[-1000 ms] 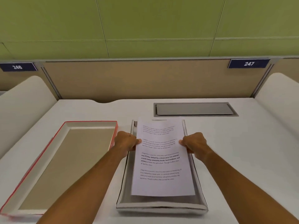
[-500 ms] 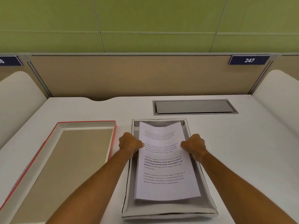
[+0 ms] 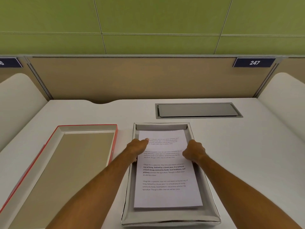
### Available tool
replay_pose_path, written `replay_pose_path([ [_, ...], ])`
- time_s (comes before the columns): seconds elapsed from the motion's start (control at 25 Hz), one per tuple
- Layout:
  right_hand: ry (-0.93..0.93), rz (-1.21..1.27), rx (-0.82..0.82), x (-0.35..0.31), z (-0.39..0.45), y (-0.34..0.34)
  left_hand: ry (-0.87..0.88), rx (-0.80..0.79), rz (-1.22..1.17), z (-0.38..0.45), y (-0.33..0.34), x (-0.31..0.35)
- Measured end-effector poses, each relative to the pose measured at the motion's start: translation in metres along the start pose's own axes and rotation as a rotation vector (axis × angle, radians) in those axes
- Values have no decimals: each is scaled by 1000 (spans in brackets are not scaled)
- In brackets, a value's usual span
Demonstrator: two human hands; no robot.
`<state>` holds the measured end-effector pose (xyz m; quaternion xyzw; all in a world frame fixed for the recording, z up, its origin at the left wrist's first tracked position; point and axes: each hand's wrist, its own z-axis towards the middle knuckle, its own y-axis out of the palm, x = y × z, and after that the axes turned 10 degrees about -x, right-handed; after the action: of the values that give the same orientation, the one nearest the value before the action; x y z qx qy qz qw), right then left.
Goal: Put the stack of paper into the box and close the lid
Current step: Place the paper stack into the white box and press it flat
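A white stack of paper (image 3: 165,179) with printed text lies flat inside the open grey box (image 3: 170,218) in front of me. My left hand (image 3: 137,148) grips the stack's left edge, its thumb on top of the sheet near the first paragraph. At the right edge, my right hand (image 3: 194,151) holds the stack with curled fingers whose tips are hidden. The lid (image 3: 87,125), red outside and beige inside, lies upside down on the desk to the left of the box.
A grey cable hatch (image 3: 198,110) is set into the white desk (image 3: 247,154) behind the box. A beige partition (image 3: 140,78) with a plate reading 247 (image 3: 254,62) closes the back. White rounded dividers (image 3: 285,100) stand at both sides.
Both hands have lowered the stack from a tilt above the box until it lies flat inside. The hands moved slightly forward and down with it.
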<state>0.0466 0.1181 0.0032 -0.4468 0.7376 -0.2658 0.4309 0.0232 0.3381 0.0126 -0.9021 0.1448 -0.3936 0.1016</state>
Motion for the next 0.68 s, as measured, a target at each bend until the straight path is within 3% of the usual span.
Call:
replay_pose_path([
  [0.2, -10, 232, -96, -3, 6, -11, -64, -132, -179, -2, -6, 14],
  [0.4, 0, 497, -123, -20, 16, -16, -84, -56, -294, 8, -7, 28],
  [0.68, 139, 726, -259, -21, 23, -29, -120, -91, -354, 16, -11, 27],
])
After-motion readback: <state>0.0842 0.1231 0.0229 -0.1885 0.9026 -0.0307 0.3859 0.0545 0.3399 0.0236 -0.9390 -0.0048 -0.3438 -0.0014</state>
